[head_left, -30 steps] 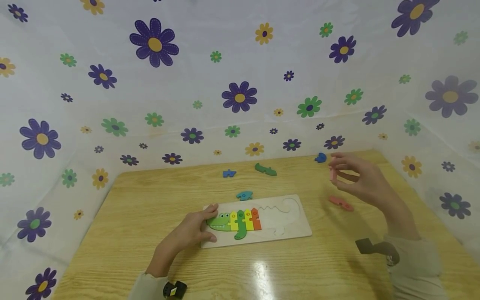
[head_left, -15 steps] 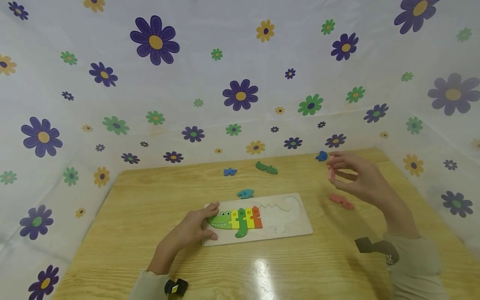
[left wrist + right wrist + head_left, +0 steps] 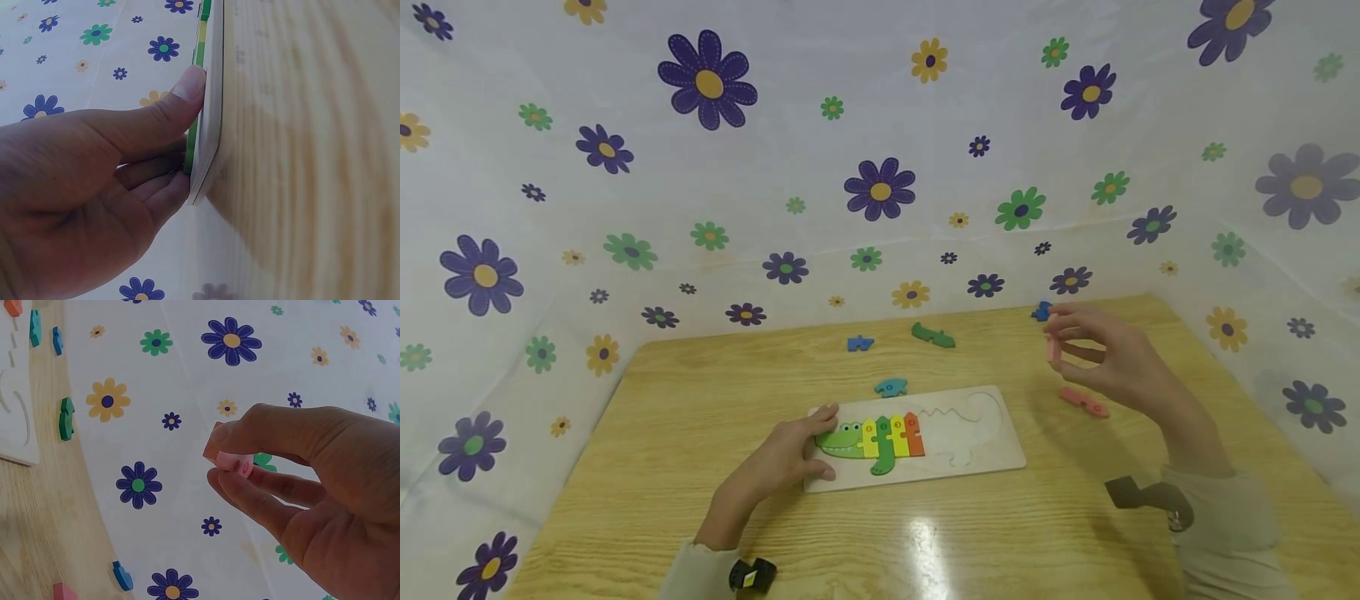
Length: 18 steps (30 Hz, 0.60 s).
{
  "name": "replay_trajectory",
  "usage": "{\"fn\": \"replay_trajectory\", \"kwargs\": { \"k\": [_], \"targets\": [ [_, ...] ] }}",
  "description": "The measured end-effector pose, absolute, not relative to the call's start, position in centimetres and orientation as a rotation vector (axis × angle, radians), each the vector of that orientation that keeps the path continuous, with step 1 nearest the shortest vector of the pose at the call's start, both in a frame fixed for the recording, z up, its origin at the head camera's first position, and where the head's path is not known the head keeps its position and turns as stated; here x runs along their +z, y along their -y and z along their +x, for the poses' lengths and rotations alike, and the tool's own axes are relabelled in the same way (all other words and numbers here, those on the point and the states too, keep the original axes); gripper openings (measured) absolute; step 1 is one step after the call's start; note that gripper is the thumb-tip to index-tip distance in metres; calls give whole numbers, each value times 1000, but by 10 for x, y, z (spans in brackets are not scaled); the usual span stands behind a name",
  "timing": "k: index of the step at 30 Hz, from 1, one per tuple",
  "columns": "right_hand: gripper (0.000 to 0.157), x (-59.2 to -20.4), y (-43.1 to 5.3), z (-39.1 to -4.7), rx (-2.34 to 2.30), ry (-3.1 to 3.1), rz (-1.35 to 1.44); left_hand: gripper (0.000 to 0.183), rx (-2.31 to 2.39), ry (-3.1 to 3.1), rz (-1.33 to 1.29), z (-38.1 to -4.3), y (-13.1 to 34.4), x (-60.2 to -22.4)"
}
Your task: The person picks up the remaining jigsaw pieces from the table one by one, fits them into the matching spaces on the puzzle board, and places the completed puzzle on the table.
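Note:
A wooden puzzle board [image 3: 973, 446] lies flat on the table with a green crocodile head [image 3: 841, 442] and several yellow, green and orange body pieces set into its left half. My left hand [image 3: 781, 454] rests over the board's left end, thumb and fingers spread on its surface; in the left wrist view the thumb [image 3: 178, 94] presses near the green edge. My right hand [image 3: 1112, 358], raised over the table's right side, pinches a pink puzzle piece [image 3: 236, 462] between thumb and fingertips. That piece stands on end in the head view, partly covered by the fingers.
Loose puzzle pieces lie about: a teal one [image 3: 891, 387] at the board's far edge, a blue one [image 3: 859, 343] and a green one [image 3: 932, 336] behind it. Another blue piece [image 3: 1041, 312] sits beyond my right hand, a red-pink one [image 3: 1084, 402] below it. Flowered cloth walls surround the table.
My right hand has shifted slightly to the left with the pink puzzle piece, which has turned a little. The left hand and the board stay in place.

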State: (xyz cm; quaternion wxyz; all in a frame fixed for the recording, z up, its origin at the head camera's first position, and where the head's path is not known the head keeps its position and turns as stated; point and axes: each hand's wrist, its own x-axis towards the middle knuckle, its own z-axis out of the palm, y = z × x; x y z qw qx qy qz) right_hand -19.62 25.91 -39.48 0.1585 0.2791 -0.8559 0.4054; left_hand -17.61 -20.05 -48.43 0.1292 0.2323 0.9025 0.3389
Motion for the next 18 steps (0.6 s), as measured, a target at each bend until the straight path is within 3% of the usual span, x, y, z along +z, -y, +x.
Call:
{"fn": "replay_trajectory", "kwargs": {
  "k": [18],
  "targets": [
    [42,-398,-249,-200,1231,2475,866,78,979,-2624,670,-177,200,-485]
  ]
}}
